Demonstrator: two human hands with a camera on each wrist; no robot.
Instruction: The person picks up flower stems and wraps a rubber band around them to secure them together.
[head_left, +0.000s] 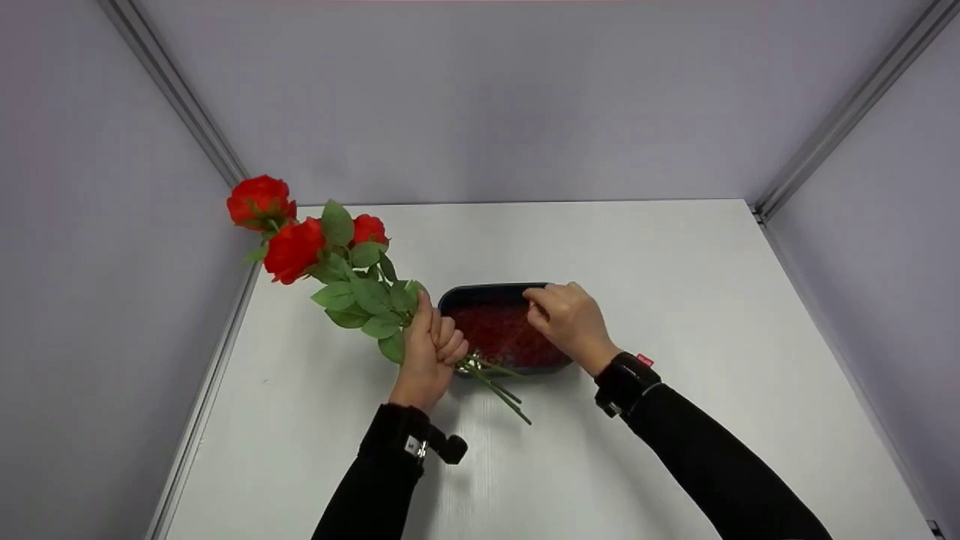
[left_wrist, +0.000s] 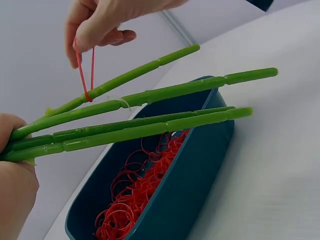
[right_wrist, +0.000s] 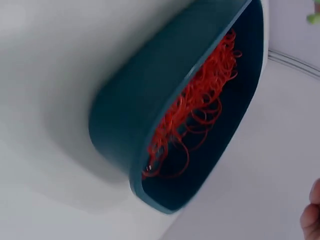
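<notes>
My left hand [head_left: 433, 346] grips a bunch of artificial red roses [head_left: 294, 249] by the green stems [head_left: 501, 390], with the blooms pointing up and to the left. In the left wrist view the stems [left_wrist: 150, 125] stick out over a dark blue tray [left_wrist: 190, 185] full of red rubber bands [left_wrist: 135, 195]. My right hand [head_left: 564, 316] hovers over the tray [head_left: 487, 287] and pinches one red rubber band [left_wrist: 85, 75]. The band's lower end touches the topmost stem. The right wrist view shows only the tray [right_wrist: 150, 85] and its bands [right_wrist: 200, 100].
The tray stands near the middle of a white table [head_left: 675, 262]. Pale grey walls [head_left: 480, 97] with metal corner rails close it in at the back and on both sides. Both forearms wear black sleeves and wrist straps.
</notes>
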